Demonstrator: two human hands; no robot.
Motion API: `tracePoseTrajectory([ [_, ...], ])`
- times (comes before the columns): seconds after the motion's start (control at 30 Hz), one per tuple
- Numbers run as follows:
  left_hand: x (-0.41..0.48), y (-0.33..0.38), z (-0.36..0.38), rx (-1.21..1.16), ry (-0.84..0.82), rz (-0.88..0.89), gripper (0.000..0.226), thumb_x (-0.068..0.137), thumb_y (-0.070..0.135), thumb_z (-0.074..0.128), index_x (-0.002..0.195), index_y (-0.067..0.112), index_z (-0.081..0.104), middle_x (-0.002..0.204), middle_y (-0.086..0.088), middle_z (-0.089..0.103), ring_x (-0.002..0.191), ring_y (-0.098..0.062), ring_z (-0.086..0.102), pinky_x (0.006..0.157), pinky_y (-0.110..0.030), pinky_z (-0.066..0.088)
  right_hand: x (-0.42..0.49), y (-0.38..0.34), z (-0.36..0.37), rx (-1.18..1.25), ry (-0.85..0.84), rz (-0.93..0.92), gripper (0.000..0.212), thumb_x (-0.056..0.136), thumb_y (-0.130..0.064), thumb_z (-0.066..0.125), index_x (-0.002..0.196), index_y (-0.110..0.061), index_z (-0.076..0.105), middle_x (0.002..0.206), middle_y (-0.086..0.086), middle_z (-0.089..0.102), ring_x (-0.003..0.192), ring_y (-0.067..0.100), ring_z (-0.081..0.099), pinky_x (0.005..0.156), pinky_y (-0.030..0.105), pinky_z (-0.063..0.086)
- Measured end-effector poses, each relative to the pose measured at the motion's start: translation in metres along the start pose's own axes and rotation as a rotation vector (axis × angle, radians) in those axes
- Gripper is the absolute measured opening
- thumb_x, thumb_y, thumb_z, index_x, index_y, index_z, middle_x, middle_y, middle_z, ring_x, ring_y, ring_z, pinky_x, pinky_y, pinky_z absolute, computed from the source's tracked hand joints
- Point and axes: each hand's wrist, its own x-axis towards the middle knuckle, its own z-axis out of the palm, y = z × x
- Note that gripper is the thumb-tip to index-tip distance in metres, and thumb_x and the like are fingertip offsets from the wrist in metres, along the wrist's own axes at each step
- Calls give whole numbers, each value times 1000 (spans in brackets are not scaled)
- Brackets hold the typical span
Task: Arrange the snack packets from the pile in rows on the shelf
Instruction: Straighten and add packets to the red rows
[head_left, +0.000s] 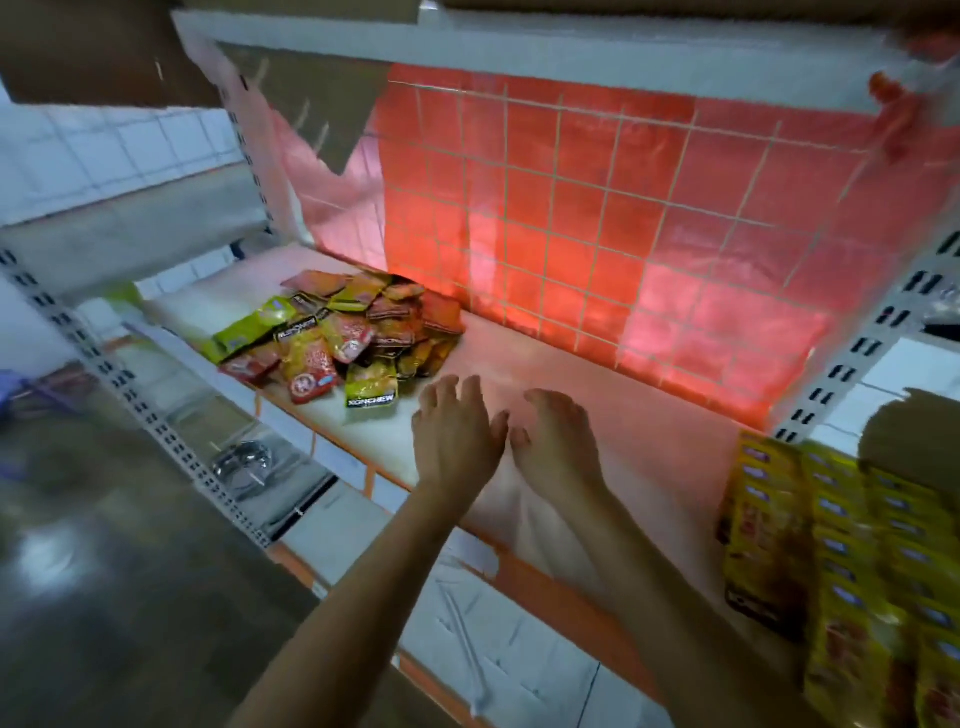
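Observation:
A pile of snack packets (345, 338) in red, green and yellow lies at the left end of the white shelf (597, 395). One green packet (371, 388) sits at the pile's front edge. My left hand (454, 434) and my right hand (556, 441) hover side by side over the bare shelf just right of the pile, palms down, fingers relaxed and holding nothing. The thumbs almost touch.
A red tiled back panel (597, 208) closes the shelf behind. Perforated metal uprights (862, 343) stand at both sides. Rows of yellow packets (841, 561) hang at the right. A lower shelf (493, 639) and a metal bowl (244, 462) lie below.

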Motion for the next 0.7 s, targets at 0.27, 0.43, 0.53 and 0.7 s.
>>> tracePoseTrajectory([
  [0.27,51,-88,-11,12,3,-302,45,91,43,56,122,9,51,125,-17,51,118,-36,44,90,-44,42,84,-66,62,350,-58,271,27,88,-18,56,113,-12,60,111,13,66,101,34,61,85,38,50],
  [0.43,65,-102,-9,43,-30,-384,48,91,45,57,119,8,46,117,-19,53,112,-36,49,87,-39,42,114,-88,89,399,-77,348,29,84,-24,59,110,-11,58,109,14,66,104,35,59,75,30,42],
  [0.53,70,-103,-9,-19,-48,-425,54,86,45,64,119,7,44,116,-21,53,110,-39,51,88,-40,41,124,-93,97,419,-73,400,40,82,-26,62,118,-11,50,115,15,63,107,36,59,84,36,48],
  [0.7,70,-102,-14,-258,-35,-441,68,73,37,80,118,6,40,108,-21,62,100,-40,59,80,-42,46,125,-82,92,465,-89,535,42,74,-20,64,111,-5,54,110,16,64,100,35,62,78,37,51],
])
